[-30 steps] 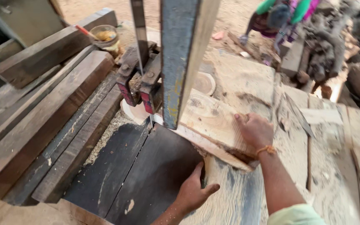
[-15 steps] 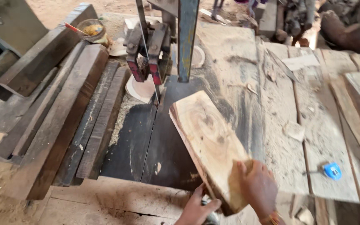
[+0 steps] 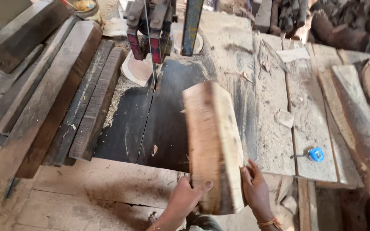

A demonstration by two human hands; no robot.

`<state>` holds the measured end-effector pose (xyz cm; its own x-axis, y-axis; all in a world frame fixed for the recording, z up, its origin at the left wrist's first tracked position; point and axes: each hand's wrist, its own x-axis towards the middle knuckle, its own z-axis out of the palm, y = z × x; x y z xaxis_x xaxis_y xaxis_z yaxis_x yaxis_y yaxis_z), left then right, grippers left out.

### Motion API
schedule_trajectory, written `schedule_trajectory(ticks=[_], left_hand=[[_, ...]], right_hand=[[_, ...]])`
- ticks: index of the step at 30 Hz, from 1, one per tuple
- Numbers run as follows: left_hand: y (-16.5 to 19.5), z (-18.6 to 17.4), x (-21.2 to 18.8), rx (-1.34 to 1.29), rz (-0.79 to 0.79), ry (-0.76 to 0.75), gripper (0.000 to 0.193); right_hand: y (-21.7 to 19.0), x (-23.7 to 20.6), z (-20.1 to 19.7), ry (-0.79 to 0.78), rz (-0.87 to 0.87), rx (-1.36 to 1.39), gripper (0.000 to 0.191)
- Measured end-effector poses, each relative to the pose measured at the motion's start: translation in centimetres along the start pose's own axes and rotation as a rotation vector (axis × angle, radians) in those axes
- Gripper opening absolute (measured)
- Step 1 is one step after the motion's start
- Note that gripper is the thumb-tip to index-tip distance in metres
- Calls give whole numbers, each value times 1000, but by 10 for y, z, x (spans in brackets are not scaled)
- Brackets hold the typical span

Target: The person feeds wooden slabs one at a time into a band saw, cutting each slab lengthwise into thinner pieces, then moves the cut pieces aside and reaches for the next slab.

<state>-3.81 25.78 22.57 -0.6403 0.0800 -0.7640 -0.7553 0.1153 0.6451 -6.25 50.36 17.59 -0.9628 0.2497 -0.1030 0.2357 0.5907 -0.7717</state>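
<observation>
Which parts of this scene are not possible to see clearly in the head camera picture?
- Head view: the near end of the pale wooden slab is covered by the left hand and right hand.
- The thin band saw blade is cut off by the top edge.
- The small blue tape measure is too small for details.

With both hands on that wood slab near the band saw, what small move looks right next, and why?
Probably slide the wood slab left to line it up with the saw blade. Left hand and right hand grip its near end, and it lies right of the blade, not touching it.
</observation>
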Motion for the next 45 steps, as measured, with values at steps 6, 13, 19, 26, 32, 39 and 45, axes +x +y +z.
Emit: schedule_trajectory(ticks=[6,13,19,26,32,39,45], left_hand=[[23,24,-18,-63,239,-300,74],[-25,16,48,-163,32,-303,93],[-54,21,59,-302,89,-389,140],[-42,23,45,-186,227,-436,151],[-77,-12,2,194,191,-366,127],[-120,-65,-42,-6,288,-60,106],[-101,-108,-23,-413,485,45,86]], right_hand=[[-8,16,-21,-216,286,364,60],[7,22,-30,-259,367,790,70],[10,14,-9,-140,434,879,73],[-16,4,1,-140,442,754,73],[-29,-47,29,-158,448,703,69],[-53,-89,93,-138,438,871,57],[-96,-65,144,-260,308,998,50]])
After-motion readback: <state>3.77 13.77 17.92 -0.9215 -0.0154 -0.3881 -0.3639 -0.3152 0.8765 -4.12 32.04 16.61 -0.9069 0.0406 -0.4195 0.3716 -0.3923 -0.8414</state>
